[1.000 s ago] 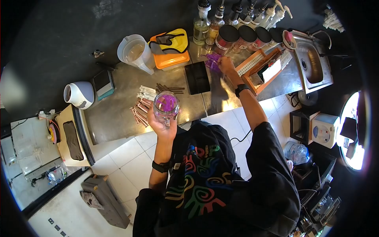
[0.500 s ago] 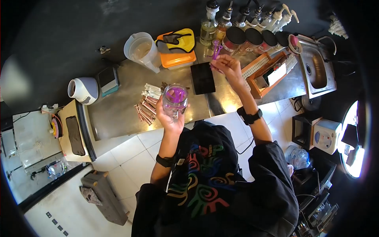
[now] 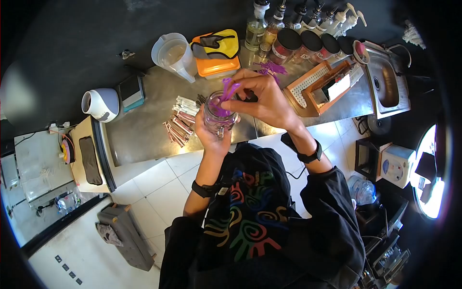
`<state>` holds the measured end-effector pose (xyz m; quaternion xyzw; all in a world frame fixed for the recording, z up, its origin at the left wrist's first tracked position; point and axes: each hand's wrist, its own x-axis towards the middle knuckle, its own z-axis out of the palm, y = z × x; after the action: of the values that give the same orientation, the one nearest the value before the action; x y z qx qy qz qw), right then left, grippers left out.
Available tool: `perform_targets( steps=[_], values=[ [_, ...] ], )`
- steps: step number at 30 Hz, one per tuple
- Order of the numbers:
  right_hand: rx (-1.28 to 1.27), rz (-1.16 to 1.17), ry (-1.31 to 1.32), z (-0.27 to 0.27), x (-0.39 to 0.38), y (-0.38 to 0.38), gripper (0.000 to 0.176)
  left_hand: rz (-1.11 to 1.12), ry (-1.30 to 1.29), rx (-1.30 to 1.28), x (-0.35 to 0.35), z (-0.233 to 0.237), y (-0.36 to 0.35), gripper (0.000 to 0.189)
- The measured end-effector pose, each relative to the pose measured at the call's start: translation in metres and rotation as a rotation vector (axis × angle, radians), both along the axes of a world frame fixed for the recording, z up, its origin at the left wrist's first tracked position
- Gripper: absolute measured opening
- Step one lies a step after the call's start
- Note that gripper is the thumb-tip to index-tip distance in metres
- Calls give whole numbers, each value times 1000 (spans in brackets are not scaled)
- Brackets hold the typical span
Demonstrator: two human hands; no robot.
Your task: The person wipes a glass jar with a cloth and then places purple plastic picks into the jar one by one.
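My left hand (image 3: 211, 137) is wrapped round a clear glass jar (image 3: 220, 126) with a handle, held upright above the counter's front edge. Purple plastic sticks show inside it. My right hand (image 3: 257, 98) is over the jar's mouth, its fingers pinching purple sticks (image 3: 230, 88) whose upper ends stand above the rim. More purple sticks (image 3: 272, 69) lie in a loose pile on the counter behind my right hand. Left of the jar are bundles of white wrapped sticks (image 3: 185, 107) and brownish-pink wrapped sticks (image 3: 177, 130).
On the steel counter (image 3: 139, 139) stand a measuring jug (image 3: 174, 57), an orange box (image 3: 217, 66) with a yellow-grey cloth (image 3: 224, 44), black-lidded jars (image 3: 287, 43), bottles (image 3: 255, 31) and a wooden tray (image 3: 313, 96). A sink (image 3: 385, 86) is at the right.
My right hand has moved left and down from the back of the counter to the jar's mouth, bringing purple sticks. The purple pile and more of the counter behind it now show.
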<state>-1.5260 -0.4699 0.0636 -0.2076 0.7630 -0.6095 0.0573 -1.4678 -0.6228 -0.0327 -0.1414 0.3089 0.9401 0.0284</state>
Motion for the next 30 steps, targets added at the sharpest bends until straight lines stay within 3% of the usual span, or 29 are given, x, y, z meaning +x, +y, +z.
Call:
perform_targets(
  steps=[1,2,7,9,10,11,12,14,16,17,19,22,30],
  values=[
    [0,0,-1,4,1,0,26,53,87,-283,2,-10,0,52],
    [42,7,-16,9,2,0,32,60,84,-393,2,-25,-4,58],
    [11,-1,-1,9,0,10,39,71,90,-420,2,-41,-9,55],
    [-145,-47,-132,-10,-11,20,34,30,129,-447,2,-39,-13,50],
    [-96,-134,-124,-22,-22,27,30,30,12,-211,1,-27,-12,45],
    [-133,-216,-132,-42,-36,35,28,24,-104,31,-1,-16,-11,51],
    [-108,-306,-69,-78,-55,49,26,-58,14,234,-3,-9,-11,49],
    [253,-569,38,-140,-79,73,28,-62,19,270,-1,-1,-10,46],
    [836,-572,-187,-231,-102,101,33,-66,2,271,0,-4,-14,44],
    [835,-583,-188,-267,-101,108,33,-46,9,240,1,-5,-14,44],
    [1020,-590,-25,-285,-94,108,38,-29,11,205,2,-8,-18,43],
    [1108,-538,-194,-289,-96,103,40,-15,-10,207,5,-8,-22,42],
    [974,-611,-224,-303,-98,112,43,-19,-5,178,5,-10,-25,42]
  ],
)
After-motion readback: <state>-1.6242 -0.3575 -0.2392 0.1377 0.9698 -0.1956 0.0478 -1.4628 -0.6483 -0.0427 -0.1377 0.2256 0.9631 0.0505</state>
